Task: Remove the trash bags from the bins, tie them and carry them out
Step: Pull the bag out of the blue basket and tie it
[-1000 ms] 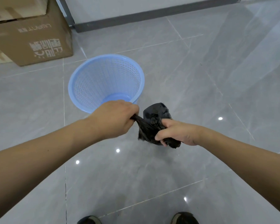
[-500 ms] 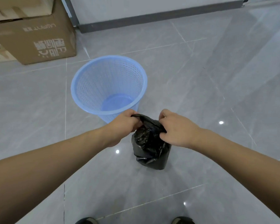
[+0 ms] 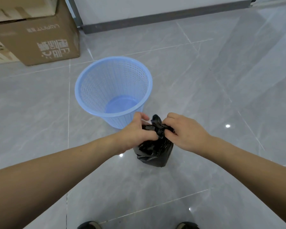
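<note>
A small black trash bag (image 3: 154, 152) stands on the grey tiled floor just in front of a light blue mesh bin (image 3: 96, 90). The bin is upright and holds no bag. My left hand (image 3: 136, 132) grips the bag's gathered neck from the left. My right hand (image 3: 186, 132) pinches the same neck from the right. A short twisted tip of the bag (image 3: 155, 119) sticks up between the two hands. The lower half of the bag is in plain sight below my hands.
Stacked cardboard boxes (image 3: 38, 35) stand at the far left against a white wall with a dark skirting board (image 3: 163, 19). My shoe tips (image 3: 89, 225) show at the bottom edge. Open grey floor tiles (image 3: 221, 80) spread to the right.
The bag was held up and stretched between my hands, then came down to stand on the floor. Both hands have closed in on its neck, bunching the top into a tight twist.
</note>
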`<state>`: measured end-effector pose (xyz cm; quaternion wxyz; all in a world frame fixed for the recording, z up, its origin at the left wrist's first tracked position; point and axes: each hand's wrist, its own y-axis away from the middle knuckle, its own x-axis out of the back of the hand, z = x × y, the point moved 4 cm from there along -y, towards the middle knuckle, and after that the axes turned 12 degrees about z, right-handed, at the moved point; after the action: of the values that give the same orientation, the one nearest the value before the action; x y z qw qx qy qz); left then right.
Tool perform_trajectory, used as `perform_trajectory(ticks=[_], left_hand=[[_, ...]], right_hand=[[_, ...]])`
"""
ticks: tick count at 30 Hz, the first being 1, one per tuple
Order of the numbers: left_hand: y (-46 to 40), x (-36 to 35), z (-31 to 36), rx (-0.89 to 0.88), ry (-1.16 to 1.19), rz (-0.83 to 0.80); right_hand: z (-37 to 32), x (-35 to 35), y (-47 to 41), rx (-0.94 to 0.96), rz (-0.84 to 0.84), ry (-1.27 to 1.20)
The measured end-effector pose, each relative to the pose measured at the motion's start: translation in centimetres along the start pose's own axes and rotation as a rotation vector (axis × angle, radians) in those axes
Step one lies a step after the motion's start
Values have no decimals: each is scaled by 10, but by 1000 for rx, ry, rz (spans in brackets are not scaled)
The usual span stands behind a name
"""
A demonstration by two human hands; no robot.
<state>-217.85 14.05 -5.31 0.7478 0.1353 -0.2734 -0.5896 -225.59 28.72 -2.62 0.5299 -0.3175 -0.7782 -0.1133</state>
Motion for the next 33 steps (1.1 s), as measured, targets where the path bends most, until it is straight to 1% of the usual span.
perform_trajectory(ticks=[2, 3, 5, 6, 7, 9, 12, 14, 16, 19, 22, 26, 28, 33], left_hand=[[3, -5, -2, -71, -167, -28], [2, -5, -3, -144, -345, 10], [-1, -2, 3, -381, -792, 176], [-2, -1, 6, -490, -917, 259], [-2, 0, 9, -556, -963, 311], [-3, 0, 13, -612, -944, 352], [-1, -7, 19, -671, -887, 370], [0, -9, 22, -632, -814, 364], [-2, -9, 22, -552, -740, 320], [-4, -9, 20, -482, -668, 256], [-7, -4, 13, -380, -593, 232], [-14, 2, 3, -273, -508, 219], [-16, 3, -1, -241, -498, 214], [-17, 5, -6, -226, -474, 159]], right_hand=[[3, -5, -2, -82, -66, -108], [5, -7, -3, -140, -89, -179], [11, -9, -3, -312, -99, -372], [14, -9, -2, -421, -111, -500], [14, -8, 0, -532, -130, -640], [15, -7, 3, -731, -168, -882], [13, -9, 5, -891, -230, -1202], [13, -11, 7, -953, -278, -1343], [13, -13, 9, -999, -326, -1439], [12, -12, 9, -1053, -388, -1451], [14, -13, 10, -1098, -428, -1275], [20, -16, 12, -1111, -380, -1056], [20, -15, 12, -1096, -395, -985], [18, -16, 14, -1086, -433, -1100]])
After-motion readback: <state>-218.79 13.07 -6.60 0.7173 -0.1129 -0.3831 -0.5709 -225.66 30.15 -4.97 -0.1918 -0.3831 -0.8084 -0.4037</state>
